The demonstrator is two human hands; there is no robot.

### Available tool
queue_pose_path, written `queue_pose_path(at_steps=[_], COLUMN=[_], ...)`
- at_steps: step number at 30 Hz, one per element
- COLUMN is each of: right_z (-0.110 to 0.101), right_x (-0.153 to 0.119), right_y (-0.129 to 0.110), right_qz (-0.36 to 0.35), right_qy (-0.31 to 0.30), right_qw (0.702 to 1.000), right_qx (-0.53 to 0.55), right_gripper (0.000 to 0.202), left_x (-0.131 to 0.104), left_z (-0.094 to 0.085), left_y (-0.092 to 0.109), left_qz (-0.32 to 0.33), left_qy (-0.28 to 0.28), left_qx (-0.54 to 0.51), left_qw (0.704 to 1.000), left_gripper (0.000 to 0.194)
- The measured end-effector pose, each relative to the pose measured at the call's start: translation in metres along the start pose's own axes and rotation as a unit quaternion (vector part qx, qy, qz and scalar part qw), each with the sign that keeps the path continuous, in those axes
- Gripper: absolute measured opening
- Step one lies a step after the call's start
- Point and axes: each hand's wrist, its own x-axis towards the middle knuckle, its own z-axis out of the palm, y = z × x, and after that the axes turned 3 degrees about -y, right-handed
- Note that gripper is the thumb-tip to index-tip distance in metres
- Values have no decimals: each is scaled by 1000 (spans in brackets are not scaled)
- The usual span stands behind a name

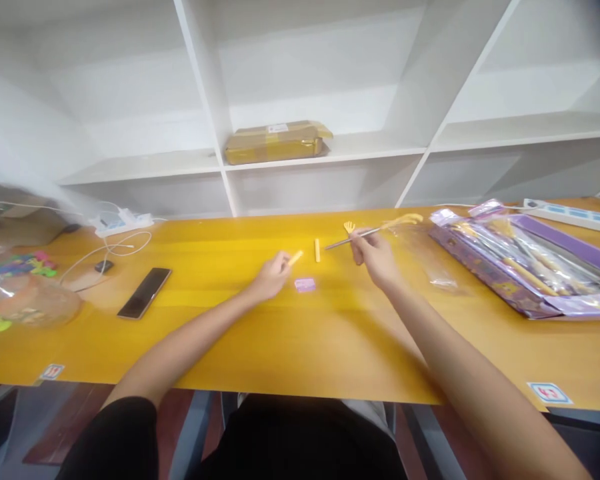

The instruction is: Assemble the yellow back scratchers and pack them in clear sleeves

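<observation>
My left hand (273, 275) pinches a short yellow stick-like piece (296, 257) over the middle of the table. In my right hand (373, 253) is a thin metal rod (341, 243), its bare tip pointing left and a curved yellow part (404, 219) at its far right. A small yellow claw-shaped piece (349, 227) shows just above my right fingers; whether they touch it I cannot tell. Between my hands another yellow stick-like piece (317, 250) lies on the table. Nearer me lies a small purple card or packet (305, 285).
On the right stands an open purple box (530, 307) of plastic-wrapped pieces, beside a clear plastic wrapper (440, 275). A phone (145, 293), cables, a power strip (125, 223) and a clear jar (35, 300) are at left. A taped carton (277, 142) sits on the shelf behind.
</observation>
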Motion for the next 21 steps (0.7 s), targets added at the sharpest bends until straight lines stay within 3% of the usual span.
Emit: queue_pose_path(at_steps=[3,6,10,16,21], right_z=[25,43,46,31,24], right_x=[-47,-81,-91,-81,-79], right_y=[0,6,10,1,-7], right_qz=[6,-19,-14,11,52], right_qy=[-73,-57,-60,-52,-114], right_qw=[992,989,987,979,962], right_qx=[100,137,147,199,241], right_gripper=[43,48,42,38,28], left_x=[-51,-77,-81,-73,-77], left_z=[-5,-8,-11,-13,-11], left_y=[-3,-9,-19,-22,-17], left_qz=[43,95,111,106,102], left_qy=[-37,-25,-11,-17,-13], left_qx=[-36,-17,-19,-23,-56], left_qw=[998,995,994,994,993], left_gripper=[19,25,29,25,24])
